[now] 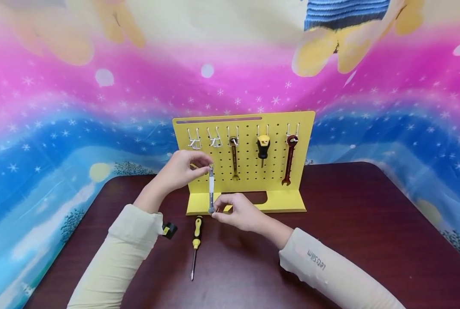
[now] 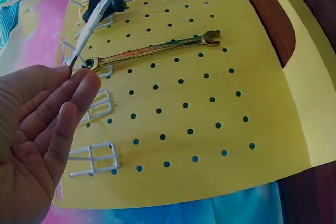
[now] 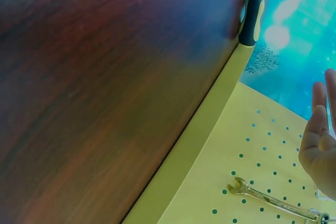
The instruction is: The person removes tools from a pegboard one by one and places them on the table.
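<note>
Silver wrench is showing just below frame center; I'm pinching its upper end with my left hand, lower end with my right hand. Screwdriver is lying lower-middle.

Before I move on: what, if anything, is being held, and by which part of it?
A silver wrench, held by both ends: the left grip pinches its upper end, the right grip its lower end.

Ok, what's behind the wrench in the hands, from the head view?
The yellow pegboard shows either side of the wrench, with its base behind the lower end. Whatever the wrench itself covers there can't be seen.
</note>
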`<action>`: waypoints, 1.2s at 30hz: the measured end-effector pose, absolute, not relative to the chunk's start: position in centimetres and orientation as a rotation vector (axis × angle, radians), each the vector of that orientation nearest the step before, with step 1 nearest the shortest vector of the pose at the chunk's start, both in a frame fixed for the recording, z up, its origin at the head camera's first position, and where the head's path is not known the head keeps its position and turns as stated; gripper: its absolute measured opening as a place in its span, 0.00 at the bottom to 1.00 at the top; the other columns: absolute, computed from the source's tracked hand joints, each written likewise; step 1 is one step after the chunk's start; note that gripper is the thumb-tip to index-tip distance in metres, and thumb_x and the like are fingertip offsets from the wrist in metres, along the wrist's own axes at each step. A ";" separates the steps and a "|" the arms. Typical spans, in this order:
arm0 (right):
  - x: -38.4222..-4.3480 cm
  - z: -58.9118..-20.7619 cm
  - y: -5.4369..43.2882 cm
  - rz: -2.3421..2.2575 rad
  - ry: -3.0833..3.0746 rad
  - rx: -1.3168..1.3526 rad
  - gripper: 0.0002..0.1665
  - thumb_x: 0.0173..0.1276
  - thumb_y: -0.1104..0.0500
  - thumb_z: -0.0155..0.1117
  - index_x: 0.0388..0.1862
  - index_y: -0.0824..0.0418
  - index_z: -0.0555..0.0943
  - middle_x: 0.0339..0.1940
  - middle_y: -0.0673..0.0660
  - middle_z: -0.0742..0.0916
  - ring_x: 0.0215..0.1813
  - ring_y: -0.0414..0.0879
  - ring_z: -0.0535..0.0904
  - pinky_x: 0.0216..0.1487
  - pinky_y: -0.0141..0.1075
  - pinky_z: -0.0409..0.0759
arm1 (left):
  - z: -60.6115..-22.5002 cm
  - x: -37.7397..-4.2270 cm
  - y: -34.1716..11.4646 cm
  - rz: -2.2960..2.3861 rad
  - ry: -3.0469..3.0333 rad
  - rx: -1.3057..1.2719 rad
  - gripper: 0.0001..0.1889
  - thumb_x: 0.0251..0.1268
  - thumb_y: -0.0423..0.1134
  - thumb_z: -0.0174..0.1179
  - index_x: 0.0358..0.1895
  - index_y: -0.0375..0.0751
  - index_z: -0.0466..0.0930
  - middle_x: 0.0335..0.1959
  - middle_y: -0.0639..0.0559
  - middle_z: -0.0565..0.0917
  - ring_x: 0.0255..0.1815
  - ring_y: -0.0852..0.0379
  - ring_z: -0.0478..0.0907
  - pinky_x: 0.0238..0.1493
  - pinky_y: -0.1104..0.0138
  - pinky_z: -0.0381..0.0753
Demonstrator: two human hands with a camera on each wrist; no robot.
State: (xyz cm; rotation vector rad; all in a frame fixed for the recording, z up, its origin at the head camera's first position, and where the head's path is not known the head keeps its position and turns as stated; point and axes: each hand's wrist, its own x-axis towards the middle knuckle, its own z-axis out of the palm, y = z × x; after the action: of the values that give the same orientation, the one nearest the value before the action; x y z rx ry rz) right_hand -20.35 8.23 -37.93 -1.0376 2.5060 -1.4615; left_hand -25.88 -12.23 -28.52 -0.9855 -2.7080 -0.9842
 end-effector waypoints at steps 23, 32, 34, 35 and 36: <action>-18.8 -39.0 8.5 -1.407 2.408 -1.023 0.04 0.67 0.63 0.68 0.35 0.64 0.84 0.36 0.55 0.90 0.37 0.32 0.80 0.44 0.29 0.83 | -30.9 -25.4 -12.5 -1.003 -2.805 -1.017 0.09 0.66 0.34 0.65 0.47 0.39 0.86 0.37 0.50 0.88 0.40 0.57 0.84 0.45 0.62 0.86; -18.0 -39.4 8.5 -1.391 2.372 -0.995 0.02 0.66 0.64 0.67 0.33 0.62 0.84 0.32 0.54 0.89 0.31 0.32 0.78 0.35 0.28 0.80 | -32.1 -25.3 -12.5 -1.021 -2.826 -1.057 0.07 0.65 0.35 0.65 0.45 0.41 0.86 0.36 0.52 0.88 0.38 0.60 0.84 0.44 0.63 0.85; -17.8 -39.5 8.5 -1.391 2.363 -0.989 0.02 0.65 0.64 0.67 0.33 0.62 0.84 0.31 0.54 0.89 0.30 0.32 0.78 0.34 0.27 0.80 | -32.3 -25.3 -12.5 -1.024 -2.834 -1.064 0.07 0.66 0.35 0.65 0.44 0.41 0.86 0.36 0.52 0.88 0.38 0.60 0.84 0.43 0.63 0.85; -17.7 -39.5 8.5 -1.393 2.358 -0.986 0.02 0.65 0.64 0.67 0.33 0.62 0.84 0.31 0.54 0.89 0.30 0.32 0.78 0.34 0.27 0.80 | -32.5 -25.3 -12.5 -1.025 -2.836 -1.069 0.07 0.66 0.35 0.65 0.44 0.41 0.86 0.36 0.52 0.88 0.38 0.60 0.84 0.43 0.64 0.85; -17.7 -39.6 8.5 -1.395 2.354 -0.986 0.02 0.65 0.64 0.67 0.33 0.63 0.84 0.31 0.54 0.89 0.30 0.32 0.78 0.34 0.27 0.80 | -32.6 -25.3 -12.5 -1.027 -2.837 -1.072 0.07 0.66 0.34 0.65 0.44 0.41 0.86 0.36 0.52 0.88 0.38 0.60 0.84 0.43 0.64 0.85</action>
State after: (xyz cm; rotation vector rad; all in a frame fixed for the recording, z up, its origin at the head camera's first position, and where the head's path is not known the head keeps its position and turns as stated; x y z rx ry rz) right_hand -17.67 8.46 -39.57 -0.9856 2.3542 -1.3946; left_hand -25.26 -12.50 -32.57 -1.0721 -2.8374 -1.0267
